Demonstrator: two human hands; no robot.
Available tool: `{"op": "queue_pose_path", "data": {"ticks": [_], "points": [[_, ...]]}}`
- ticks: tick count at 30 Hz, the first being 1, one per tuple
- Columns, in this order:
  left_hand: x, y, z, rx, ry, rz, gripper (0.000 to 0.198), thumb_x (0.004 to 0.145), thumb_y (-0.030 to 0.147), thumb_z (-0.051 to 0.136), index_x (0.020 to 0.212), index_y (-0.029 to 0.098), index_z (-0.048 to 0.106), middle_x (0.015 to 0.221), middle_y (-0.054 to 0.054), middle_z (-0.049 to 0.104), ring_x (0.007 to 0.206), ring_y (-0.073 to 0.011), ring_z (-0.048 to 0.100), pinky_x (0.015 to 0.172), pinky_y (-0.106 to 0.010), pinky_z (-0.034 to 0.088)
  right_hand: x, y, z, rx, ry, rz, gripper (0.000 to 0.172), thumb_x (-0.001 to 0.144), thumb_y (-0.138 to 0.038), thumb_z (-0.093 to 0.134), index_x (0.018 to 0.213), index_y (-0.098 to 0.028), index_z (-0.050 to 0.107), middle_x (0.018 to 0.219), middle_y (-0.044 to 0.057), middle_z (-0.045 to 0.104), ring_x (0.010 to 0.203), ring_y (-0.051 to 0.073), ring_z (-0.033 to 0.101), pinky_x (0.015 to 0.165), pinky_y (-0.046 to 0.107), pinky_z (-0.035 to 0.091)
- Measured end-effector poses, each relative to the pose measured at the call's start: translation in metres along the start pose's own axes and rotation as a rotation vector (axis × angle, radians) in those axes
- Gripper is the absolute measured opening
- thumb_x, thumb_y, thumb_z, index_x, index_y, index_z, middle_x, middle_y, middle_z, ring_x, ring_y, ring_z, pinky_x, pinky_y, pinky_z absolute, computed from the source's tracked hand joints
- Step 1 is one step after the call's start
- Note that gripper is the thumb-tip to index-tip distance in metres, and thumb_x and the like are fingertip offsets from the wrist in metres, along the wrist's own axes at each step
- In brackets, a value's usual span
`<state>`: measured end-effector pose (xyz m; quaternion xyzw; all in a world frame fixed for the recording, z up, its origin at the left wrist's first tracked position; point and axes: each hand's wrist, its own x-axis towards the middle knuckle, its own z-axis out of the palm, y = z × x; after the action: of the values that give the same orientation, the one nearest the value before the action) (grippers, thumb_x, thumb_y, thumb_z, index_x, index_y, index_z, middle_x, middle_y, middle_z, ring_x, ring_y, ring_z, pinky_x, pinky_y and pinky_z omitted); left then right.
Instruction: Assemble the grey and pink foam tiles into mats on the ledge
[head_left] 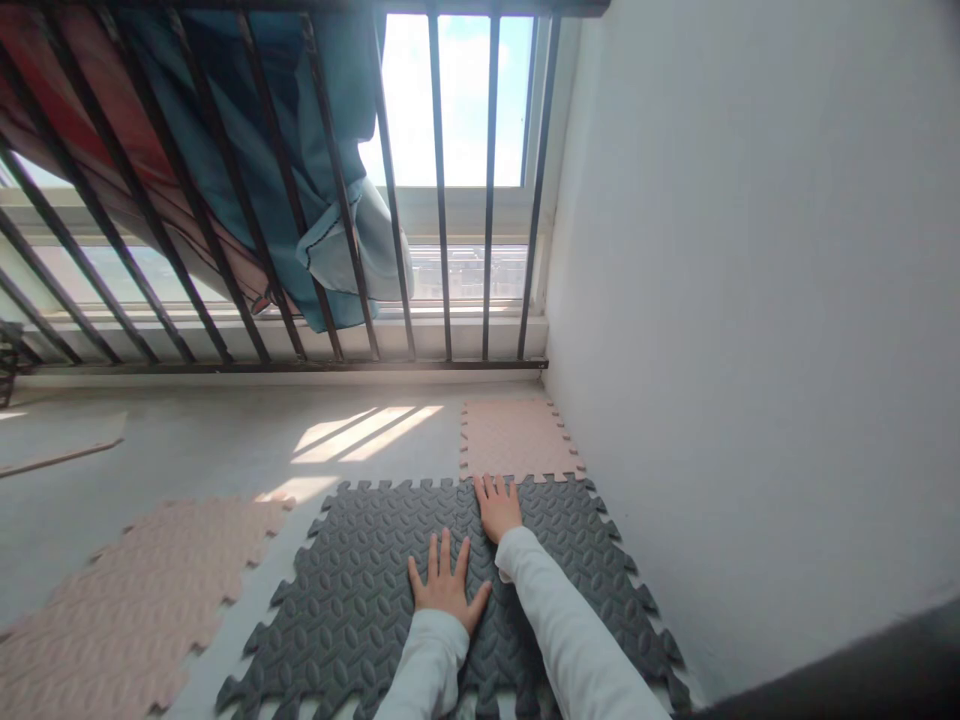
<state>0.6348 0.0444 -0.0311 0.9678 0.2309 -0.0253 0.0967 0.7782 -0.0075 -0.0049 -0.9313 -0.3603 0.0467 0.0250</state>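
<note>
Well, three interlocking foam floor tiles and two hands show here. Left of the fingers lies a pale pink foam tile with toothed edges (pixel 127 590), cut off at the bottom of the view, with bare grey concrete floor (pixel 277 590) between it and the next tile. Under the fingers sits a dark grey foam tile with a raised tread pattern (pixel 360 610), its long axis pointing toward the window and its near edge cut off. The left hand (pixel 448 585) lies flat on it, fingers (pixel 444 552) spread wide and gripping nothing. The right hand (pixel 497 507), just beyond, rests flat on the same tile's far edge, its fingers (pixel 491 490) slightly spread and also empty. Past those fingertips, a pale pink foam tile (pixel 517 440) meets that edge. Right of the fingers rises a white plastered wall (pixel 735 300).
</note>
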Motion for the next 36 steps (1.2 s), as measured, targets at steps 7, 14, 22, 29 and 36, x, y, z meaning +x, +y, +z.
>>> {"op": "queue_pose_path", "data": {"ticks": [7,14,22,29,36], "points": [[-0.001,0.001,-0.002,0.002,-0.011,-0.019,0.063,0.075,0.06,0.032,0.132,0.033,0.026,0.145,-0.005,0.015,0.133,-0.0291,0.01,0.101,-0.063,0.001,0.009,-0.007,-0.004,-0.039,-0.02,0.021,0.048,0.086,-0.017,0.019,0.132,-0.016,0.034,0.14,0.014,0.029,0.126,0.029,0.028,0.098,0.057,0.017],[-0.002,0.004,-0.004,0.04,0.003,-0.038,0.062,0.076,0.054,0.035,0.133,0.032,0.027,0.145,-0.006,0.015,0.133,-0.0291,0.011,0.101,-0.063,0.001,0.002,-0.001,-0.004,-0.016,0.045,0.062,0.05,0.084,-0.016,0.024,0.133,-0.009,0.031,0.139,0.018,0.028,0.128,0.027,0.024,0.104,0.047,0.01],[-0.001,0.009,-0.011,0.107,-0.079,-0.066,0.062,0.077,0.054,0.031,0.134,0.033,0.022,0.146,-0.004,0.01,0.134,-0.0259,0.008,0.101,-0.061,0.004,-0.032,0.032,-0.027,0.158,0.024,0.199,0.069,0.07,-0.01,0.035,0.137,-0.006,0.018,0.128,0.015,0.046,0.119,0.018,0.039,0.104,0.04,0.019],[0.003,0.005,-0.02,0.058,-0.104,-0.045,0.061,0.078,0.056,0.031,0.134,0.032,0.026,0.146,-0.004,0.013,0.134,-0.025,0.007,0.102,-0.06,0.009,-0.17,0.057,-0.039,0.246,-0.044,0.353,0.068,0.067,-0.01,0.036,0.134,-0.018,0.028,0.138,0.009,0.034,0.125,0.019,0.031,0.103,0.045,0.021],[-0.001,-0.027,-0.038,-0.035,-0.17,-0.135,0.064,0.079,0.049,0.036,0.136,0.024,0.023,0.146,-0.008,0.014,0.132,-0.021,0.016,0.105,-0.047,0.019,-0.28,0.074,-0.081,0.216,-0.049,0.462,0.058,0.07,-0.011,0.037,0.126,-0.021,0.042,0.13,0.006,0.045,0.12,0.019,0.04,0.1,0.039,0.028]]}}
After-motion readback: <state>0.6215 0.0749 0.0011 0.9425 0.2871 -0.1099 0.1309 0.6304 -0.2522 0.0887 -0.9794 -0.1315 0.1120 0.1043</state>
